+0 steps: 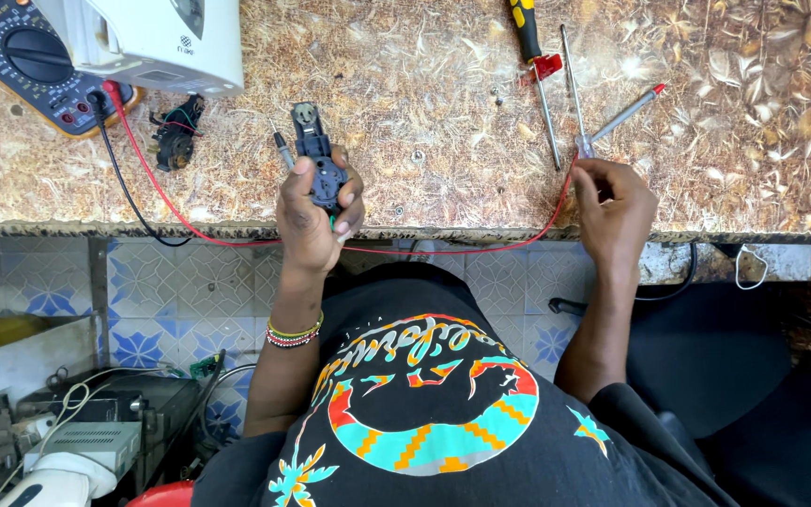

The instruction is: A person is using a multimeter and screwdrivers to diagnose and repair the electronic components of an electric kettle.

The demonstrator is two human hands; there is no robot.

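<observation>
At the counter's (424, 84) near edge, the left hand (316, 211) grips one black plastic part (319, 169) upright, with one black probe (283, 150) tucked beside it, while the right hand (615, 208) pinches one red lead (481, 246) near a metal tool (582, 145). Two leads, that red one and one black (119, 178), run from one multimeter (25, 58) at the far left, which sits beside one white appliance (157, 39) and one small black part (175, 136). Further right lie one yellow-handled screwdriver (527, 42), two thin metal rods (570, 75) and one red-tipped probe (629, 111).
</observation>
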